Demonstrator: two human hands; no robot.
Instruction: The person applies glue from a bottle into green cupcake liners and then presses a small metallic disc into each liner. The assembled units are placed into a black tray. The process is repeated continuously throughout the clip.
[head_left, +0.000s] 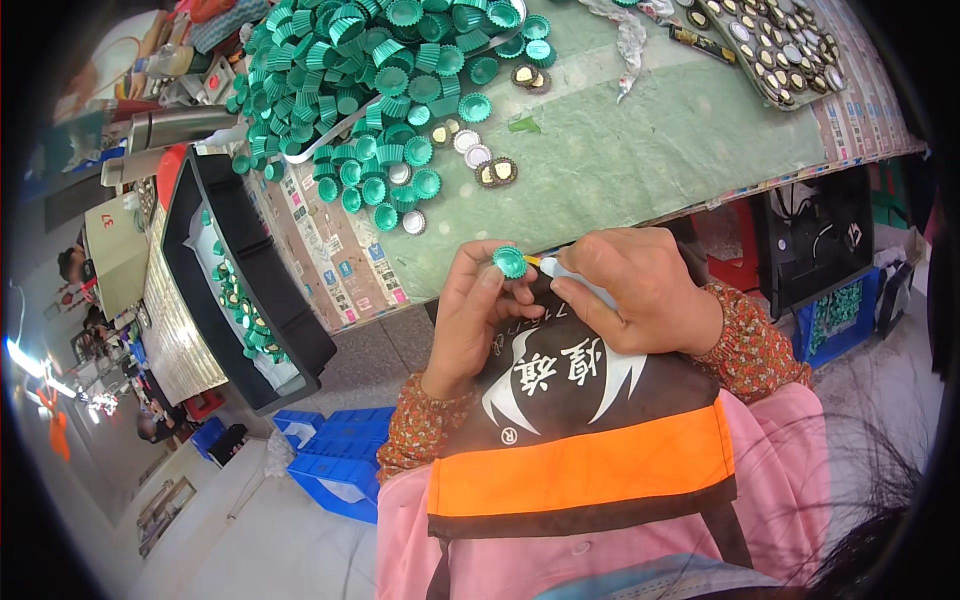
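Between the thumb and fingers of my left hand (462, 312) is a small green fluted cup (510, 262), its hollow side facing up. My right hand (645, 285) grips a white squeeze bottle (597, 289) with a yellow tip. That tip points left and is at the cup's right rim; whether it touches cannot be made out. Both hands are close together in front of the table's near edge, above my dark apron (565, 385) with its orange band. A big heap of similar green cups (400, 80) lies on the table ahead, to the left.
Dark-rimmed round pieces (497, 172) and white discs lie on the green table cover (640, 140). At the far right is a tray (765, 98) of filled round pieces. A black bin (290, 335) stands left, blue crates (345, 460) below it, another blue crate (868, 312) right.
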